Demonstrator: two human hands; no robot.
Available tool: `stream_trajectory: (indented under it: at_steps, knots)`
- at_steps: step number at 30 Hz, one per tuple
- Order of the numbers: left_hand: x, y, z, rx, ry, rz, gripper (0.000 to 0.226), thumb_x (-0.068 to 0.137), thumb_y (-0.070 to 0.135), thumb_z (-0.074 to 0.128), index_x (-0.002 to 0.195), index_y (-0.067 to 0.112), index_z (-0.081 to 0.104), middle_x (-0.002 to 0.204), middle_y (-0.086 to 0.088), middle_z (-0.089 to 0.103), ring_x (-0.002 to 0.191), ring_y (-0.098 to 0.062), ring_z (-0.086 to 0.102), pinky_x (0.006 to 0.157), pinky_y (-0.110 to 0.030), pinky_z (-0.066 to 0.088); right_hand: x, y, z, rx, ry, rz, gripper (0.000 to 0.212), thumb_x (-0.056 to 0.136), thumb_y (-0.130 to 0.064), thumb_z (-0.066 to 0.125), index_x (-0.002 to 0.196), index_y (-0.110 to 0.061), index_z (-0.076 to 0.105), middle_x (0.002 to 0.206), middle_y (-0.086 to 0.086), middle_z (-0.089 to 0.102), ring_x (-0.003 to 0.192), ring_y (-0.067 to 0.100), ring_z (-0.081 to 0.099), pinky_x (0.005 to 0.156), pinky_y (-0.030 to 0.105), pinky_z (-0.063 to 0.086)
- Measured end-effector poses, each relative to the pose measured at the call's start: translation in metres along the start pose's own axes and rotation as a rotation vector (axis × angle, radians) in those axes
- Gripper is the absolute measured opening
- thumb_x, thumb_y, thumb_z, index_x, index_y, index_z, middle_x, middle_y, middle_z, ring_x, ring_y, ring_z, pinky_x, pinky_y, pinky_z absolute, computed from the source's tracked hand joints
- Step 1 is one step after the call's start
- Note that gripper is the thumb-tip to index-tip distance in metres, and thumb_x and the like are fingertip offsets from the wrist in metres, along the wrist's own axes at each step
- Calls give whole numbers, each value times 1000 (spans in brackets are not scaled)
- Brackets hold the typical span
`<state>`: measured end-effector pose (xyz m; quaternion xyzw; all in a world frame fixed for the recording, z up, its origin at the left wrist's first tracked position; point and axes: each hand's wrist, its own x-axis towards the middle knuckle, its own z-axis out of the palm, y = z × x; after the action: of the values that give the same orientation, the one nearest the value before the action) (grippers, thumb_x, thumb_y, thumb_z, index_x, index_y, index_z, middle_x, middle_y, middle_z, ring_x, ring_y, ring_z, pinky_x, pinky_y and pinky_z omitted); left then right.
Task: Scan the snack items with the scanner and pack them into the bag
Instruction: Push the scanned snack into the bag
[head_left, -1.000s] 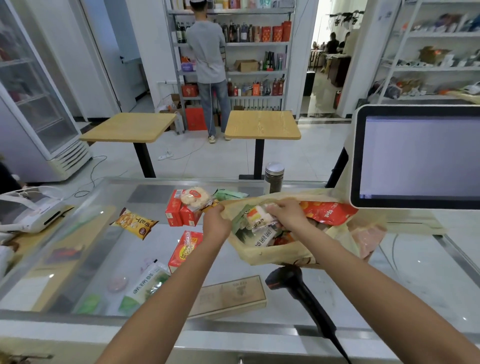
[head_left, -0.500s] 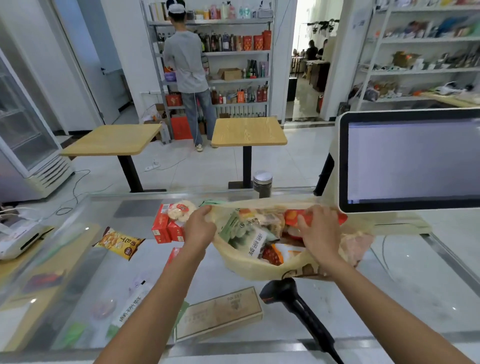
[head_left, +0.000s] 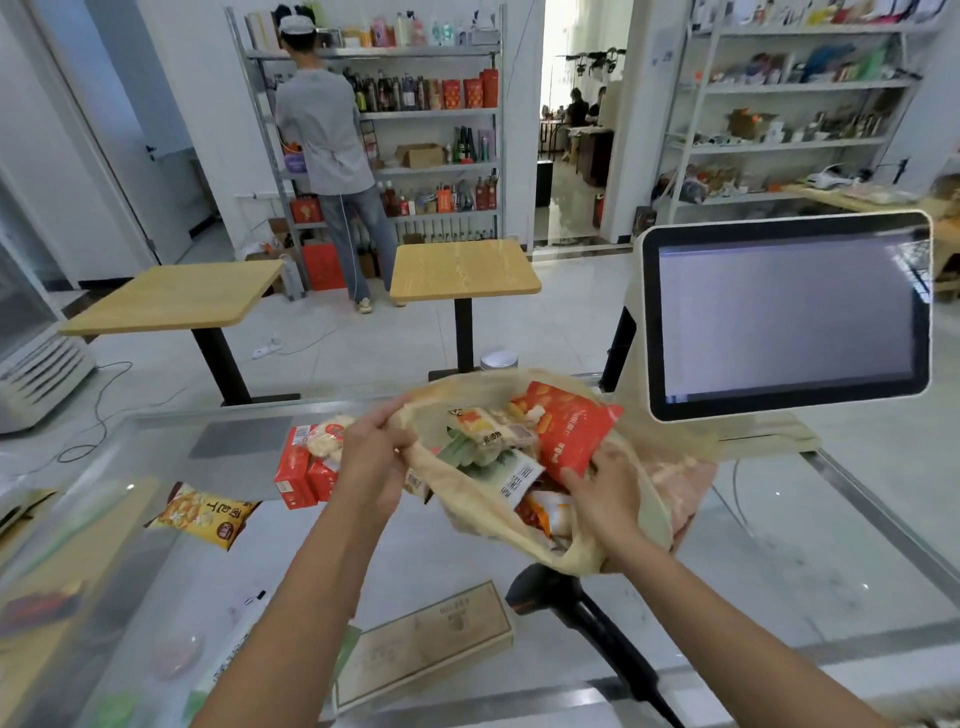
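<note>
A thin beige bag (head_left: 483, 512) lies open on the glass counter, filled with several snack packs. My left hand (head_left: 371, 457) grips its left rim and holds it up. My right hand (head_left: 605, 493) is inside the bag at its right side, fingers on a red snack pack (head_left: 569, 423) that sticks up from the opening. The black handheld scanner (head_left: 550, 597) lies on the counter just below the bag. Outside the bag sit red snack boxes (head_left: 298, 467) with a pale round snack on top, and a yellow snack packet (head_left: 205, 514) further left.
A white checkout screen (head_left: 787, 317) stands at the right behind the bag. A flat cardboard box (head_left: 423, 644) and a white-green packet (head_left: 234, 654) lie near the counter's front edge. Two wooden tables and a person at shelves are beyond the counter.
My right hand slid from the bag's middle to its right side and now touches the red pack, which stands more upright. The left hand kept holding the rim. The view tilted up.
</note>
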<state>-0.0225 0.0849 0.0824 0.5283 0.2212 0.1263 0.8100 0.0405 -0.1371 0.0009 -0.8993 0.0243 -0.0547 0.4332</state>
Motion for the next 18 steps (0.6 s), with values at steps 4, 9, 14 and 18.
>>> stream_trajectory:
  at_steps: [4, 9, 14, 18]
  knots:
    - [-8, 32, 12, -106, -97, 88, 55, 82, -24, 32, 126, 2, 52, 113, -14, 58, 101, -24, 59, 90, -38, 51, -6, -21, -7, -140, -315, -37, 51, 62, -39, 79, 108, -24, 62, 113, 7, 57, 101, 30, 57, 83, 41, 52]
    - [4, 33, 5, -170, -55, 37, 58, 82, -24, 29, 131, -1, 49, 122, -20, 54, 104, -27, 58, 87, -35, 51, 7, -28, -61, -540, -660, -44, 38, 73, -31, 80, 104, -19, 62, 99, -6, 59, 92, 13, 55, 72, 21, 46]
    - [7, 30, -3, -209, -62, -33, 58, 82, -22, 28, 134, -3, 46, 114, -19, 56, 98, -26, 58, 81, -35, 51, 23, -24, -109, 286, -400, 148, 14, 86, -9, 66, 100, -9, 67, 86, 7, 68, 75, 19, 63, 67, 30, 53]
    - [-4, 56, 20, -244, -195, -13, 51, 87, -17, 25, 133, -3, 41, 101, -14, 56, 72, -18, 65, 56, -27, 54, 33, -61, -147, 658, -66, 75, 11, 93, -9, 57, 101, -10, 64, 87, 6, 65, 71, 17, 61, 61, 27, 52]
